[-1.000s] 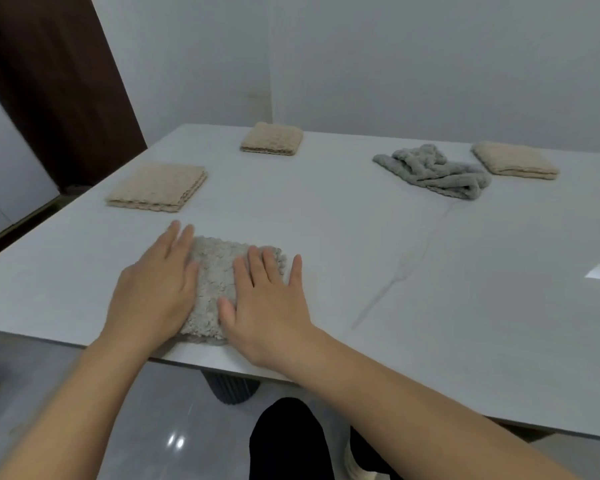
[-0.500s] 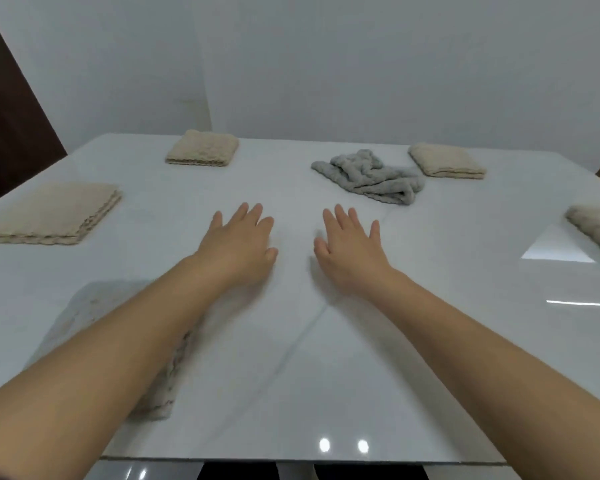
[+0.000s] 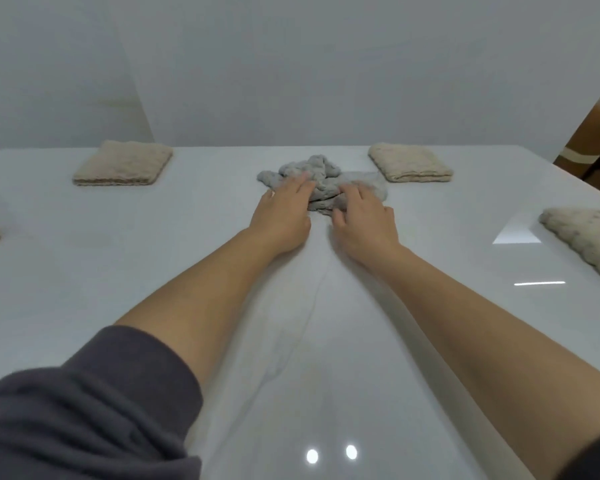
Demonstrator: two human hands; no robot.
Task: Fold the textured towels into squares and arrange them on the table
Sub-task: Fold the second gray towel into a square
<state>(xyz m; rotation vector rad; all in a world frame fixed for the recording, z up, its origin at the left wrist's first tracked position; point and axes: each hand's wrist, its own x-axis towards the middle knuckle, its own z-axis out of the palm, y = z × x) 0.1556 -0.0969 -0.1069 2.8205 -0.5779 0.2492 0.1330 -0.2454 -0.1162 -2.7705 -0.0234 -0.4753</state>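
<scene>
Left hand (image 3: 282,218) flat on crumpled gray towel (image 3: 321,173); right hand (image 3: 366,225) touching it, grip unclear. Find corners, spread flat before folding.

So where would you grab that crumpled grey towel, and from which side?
Probably by a loose edge, not the bunched middle. The grey towel lies in a crumpled heap, with a flatter flap spreading to its right. Coming from the near side, where the left hand and right hand touch it, one could pinch that flap and drag it flat across the table.
</scene>
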